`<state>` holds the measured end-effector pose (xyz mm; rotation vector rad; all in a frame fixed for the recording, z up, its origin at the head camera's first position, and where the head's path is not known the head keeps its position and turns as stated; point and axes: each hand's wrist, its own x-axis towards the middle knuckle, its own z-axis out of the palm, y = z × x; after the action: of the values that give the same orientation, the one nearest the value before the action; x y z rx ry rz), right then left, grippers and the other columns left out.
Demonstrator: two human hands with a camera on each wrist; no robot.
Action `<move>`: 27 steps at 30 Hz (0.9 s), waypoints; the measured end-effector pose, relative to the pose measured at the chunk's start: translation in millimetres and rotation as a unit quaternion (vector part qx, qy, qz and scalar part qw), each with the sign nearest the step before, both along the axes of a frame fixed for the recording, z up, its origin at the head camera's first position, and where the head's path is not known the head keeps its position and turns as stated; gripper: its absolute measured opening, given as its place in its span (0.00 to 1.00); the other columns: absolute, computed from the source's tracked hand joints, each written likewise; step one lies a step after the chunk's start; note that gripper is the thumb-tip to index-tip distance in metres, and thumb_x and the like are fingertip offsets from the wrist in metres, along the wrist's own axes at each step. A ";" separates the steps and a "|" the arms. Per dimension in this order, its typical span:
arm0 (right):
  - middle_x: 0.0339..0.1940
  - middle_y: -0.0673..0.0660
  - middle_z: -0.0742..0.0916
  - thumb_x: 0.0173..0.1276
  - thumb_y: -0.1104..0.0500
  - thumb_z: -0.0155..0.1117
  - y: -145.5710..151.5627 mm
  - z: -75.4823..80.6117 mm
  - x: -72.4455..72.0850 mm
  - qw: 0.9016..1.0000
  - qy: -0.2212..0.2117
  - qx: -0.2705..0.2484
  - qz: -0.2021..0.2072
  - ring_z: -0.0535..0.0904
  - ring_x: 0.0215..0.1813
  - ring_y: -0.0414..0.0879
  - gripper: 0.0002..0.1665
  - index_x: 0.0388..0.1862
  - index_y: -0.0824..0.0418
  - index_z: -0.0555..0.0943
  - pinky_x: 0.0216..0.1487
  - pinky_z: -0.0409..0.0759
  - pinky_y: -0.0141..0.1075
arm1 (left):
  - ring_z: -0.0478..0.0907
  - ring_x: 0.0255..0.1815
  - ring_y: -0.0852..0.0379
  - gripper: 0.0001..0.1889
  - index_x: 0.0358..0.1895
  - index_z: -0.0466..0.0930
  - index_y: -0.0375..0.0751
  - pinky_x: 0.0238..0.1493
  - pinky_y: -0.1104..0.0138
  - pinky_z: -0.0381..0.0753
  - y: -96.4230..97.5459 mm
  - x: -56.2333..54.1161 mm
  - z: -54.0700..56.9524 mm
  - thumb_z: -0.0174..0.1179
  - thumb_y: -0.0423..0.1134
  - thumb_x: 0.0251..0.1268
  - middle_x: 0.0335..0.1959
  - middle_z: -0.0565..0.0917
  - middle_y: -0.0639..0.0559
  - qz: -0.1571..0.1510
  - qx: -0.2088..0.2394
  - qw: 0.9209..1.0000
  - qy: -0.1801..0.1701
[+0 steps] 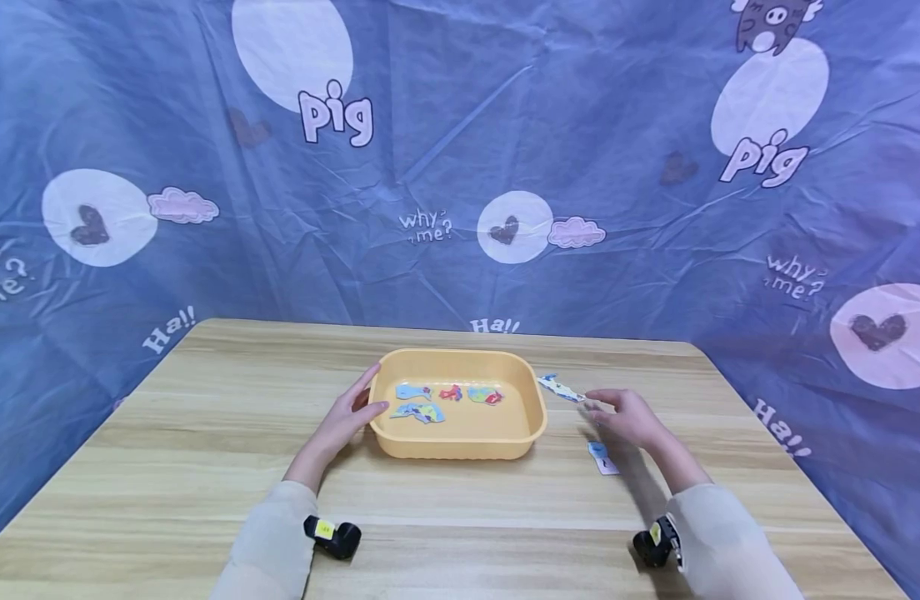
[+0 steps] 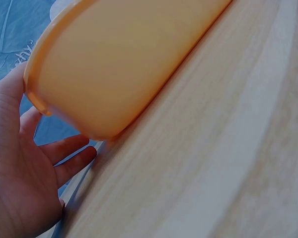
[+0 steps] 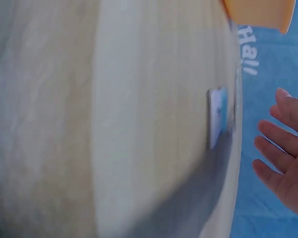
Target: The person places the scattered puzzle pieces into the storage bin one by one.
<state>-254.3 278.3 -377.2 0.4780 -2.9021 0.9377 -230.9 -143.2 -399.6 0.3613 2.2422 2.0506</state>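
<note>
A yellow plastic tray (image 1: 460,450) stands on the table with several flat, colourful cut-out pieces lying in it, among them a red one (image 1: 451,393) and a blue one (image 1: 413,392). My left hand (image 1: 349,417) holds the tray's left end, thumb over the rim and fingers spread along the outside. Right of the tray, a long blue-and-white piece (image 1: 561,388) lies on the table. My right hand (image 1: 625,417) hovers by its right tip, fingers loosely bent; contact cannot be made out. Below this hand lies a small blue-and-white piece (image 1: 602,458), also in the right wrist view (image 3: 217,116).
The wooden table (image 1: 205,467) ends at a blue printed cloth (image 1: 445,167) hanging behind it and at the sides. A small black camera (image 1: 336,540) sits on the left sleeve, another camera (image 1: 655,542) on the right sleeve.
</note>
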 end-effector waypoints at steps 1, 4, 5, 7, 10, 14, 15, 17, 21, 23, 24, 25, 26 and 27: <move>0.46 0.70 0.77 0.55 0.66 0.59 2.0 -1.6 -0.3 1.000 -0.005 0.003 0.000 0.67 0.51 0.64 0.19 0.46 0.74 0.74 0.50 0.65 0.55 | 0.54 0.61 0.42 0.35 0.67 0.46 0.41 0.55 0.60 0.62 0.4 1.0 1.2 0.53 0.33 0.58 0.64 0.51 0.37 0.002 -0.002 1.000 -0.001; 0.47 0.70 0.76 0.55 0.65 0.59 6.6 -5.6 -1.0 1.000 -0.026 0.005 -0.003 0.65 0.53 0.65 0.19 0.46 0.74 0.74 0.52 0.61 0.56 | 0.54 0.61 0.42 0.34 0.67 0.47 0.42 0.55 0.60 0.62 0.9 2.5 2.6 0.53 0.33 0.58 0.64 0.50 0.37 0.003 -0.002 1.000 0.000; 0.47 0.70 0.76 0.56 0.65 0.59 8.0 -6.8 -1.5 0.999 -0.031 0.008 -0.002 0.65 0.53 0.66 0.20 0.47 0.74 0.74 0.53 0.60 0.57 | 0.54 0.61 0.42 0.34 0.67 0.47 0.42 0.55 0.60 0.62 0.9 2.6 2.4 0.53 0.33 0.58 0.64 0.51 0.37 0.003 -0.002 1.000 0.000; 0.47 0.70 0.76 0.56 0.65 0.59 10.3 -9.2 -2.0 0.999 -0.039 0.008 -0.004 0.64 0.53 0.66 0.20 0.47 0.73 0.74 0.53 0.59 0.57 | 0.54 0.61 0.42 0.34 0.67 0.47 0.43 0.55 0.59 0.62 0.4 1.3 0.2 0.53 0.33 0.58 0.64 0.51 0.38 0.002 0.004 1.000 0.000; 0.47 0.70 0.76 0.55 0.64 0.60 13.7 -13.2 -2.7 0.999 -0.034 0.007 -0.006 0.65 0.53 0.66 0.20 0.47 0.73 0.74 0.54 0.59 0.56 | 0.55 0.61 0.43 0.35 0.67 0.48 0.46 0.55 0.60 0.63 -1.9 -4.7 -9.5 0.54 0.35 0.57 0.65 0.51 0.39 0.004 0.005 1.000 0.002; 0.48 0.71 0.75 0.56 0.62 0.60 17.4 -18.0 -2.7 0.999 -0.036 -0.006 -0.014 0.67 0.51 0.65 0.22 0.48 0.73 0.73 0.53 0.62 0.54 | 0.56 0.61 0.45 0.35 0.66 0.50 0.50 0.54 0.61 0.64 -4.1 -12.1 -22.1 0.56 0.39 0.56 0.65 0.53 0.41 0.010 -0.002 1.000 0.008; 0.48 0.71 0.75 0.56 0.61 0.60 18.0 -19.0 -2.6 0.999 -0.044 -0.011 -0.019 0.68 0.51 0.64 0.23 0.48 0.73 0.73 0.52 0.64 0.53 | 0.56 0.61 0.45 0.35 0.66 0.50 0.50 0.54 0.61 0.64 -3.9 -12.6 -23.3 0.56 0.39 0.56 0.65 0.53 0.41 0.011 -0.003 1.000 0.010; 0.48 0.71 0.75 0.57 0.59 0.61 18.6 -20.6 -1.9 0.998 -0.056 -0.016 -0.026 0.69 0.50 0.63 0.25 0.50 0.73 0.72 0.51 0.67 0.51 | 0.56 0.61 0.45 0.35 0.66 0.50 0.50 0.54 0.60 0.64 -3.8 -12.5 -24.0 0.56 0.39 0.56 0.65 0.53 0.41 0.012 -0.004 1.000 0.012; 0.48 0.70 0.75 0.57 0.58 0.60 19.0 -23.4 -1.3 0.996 -0.070 -0.026 -0.038 0.70 0.49 0.59 0.26 0.52 0.72 0.71 0.49 0.69 0.49 | 0.56 0.61 0.45 0.35 0.66 0.50 0.50 0.54 0.60 0.64 -3.4 -11.7 -23.7 0.56 0.39 0.56 0.65 0.53 0.42 0.012 -0.003 1.000 0.016; 0.50 0.71 0.74 0.58 0.58 0.60 19.0 -23.9 -0.8 0.997 -0.068 -0.032 -0.035 0.69 0.51 0.61 0.26 0.52 0.72 0.71 0.50 0.67 0.50 | 0.56 0.61 0.45 0.35 0.66 0.50 0.50 0.54 0.61 0.64 -3.3 -11.6 -23.5 0.56 0.39 0.56 0.65 0.53 0.42 0.012 -0.005 1.000 0.016; 0.50 0.71 0.73 0.58 0.59 0.60 19.4 -24.6 -1.0 0.996 -0.068 -0.038 -0.035 0.68 0.52 0.61 0.25 0.52 0.72 0.71 0.52 0.66 0.50 | 0.56 0.61 0.45 0.35 0.66 0.50 0.51 0.54 0.61 0.64 -3.3 -11.6 -23.4 0.56 0.39 0.55 0.65 0.53 0.42 0.014 -0.006 1.000 0.014; 0.51 0.72 0.72 0.58 0.59 0.60 19.6 -25.1 -1.0 0.996 -0.066 -0.041 -0.031 0.66 0.53 0.63 0.25 0.52 0.72 0.71 0.53 0.64 0.51 | 0.56 0.61 0.45 0.35 0.66 0.50 0.50 0.54 0.60 0.64 -3.4 -11.7 -23.5 0.56 0.39 0.56 0.65 0.53 0.42 0.013 -0.006 1.000 0.015; 0.52 0.72 0.71 0.58 0.59 0.60 19.9 -25.8 -1.3 0.996 -0.066 -0.046 -0.028 0.64 0.54 0.64 0.25 0.51 0.72 0.71 0.55 0.62 0.51 | 0.56 0.60 0.45 0.35 0.66 0.50 0.50 0.54 0.60 0.64 -3.5 -11.9 -23.7 0.56 0.39 0.55 0.65 0.53 0.42 0.014 -0.007 1.000 0.015; 0.53 0.72 0.70 0.58 0.59 0.60 20.1 -26.4 -1.4 0.996 -0.065 -0.050 -0.024 0.63 0.55 0.64 0.24 0.51 0.72 0.72 0.56 0.60 0.52 | 0.56 0.61 0.45 0.35 0.66 0.50 0.50 0.54 0.60 0.64 -3.6 -12.2 -23.8 0.56 0.39 0.56 0.65 0.53 0.42 0.014 -0.009 1.000 0.014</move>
<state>-255.6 298.5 -403.7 0.3502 -2.9470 1.1403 -243.1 -146.8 -423.4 0.3611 2.2934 2.0504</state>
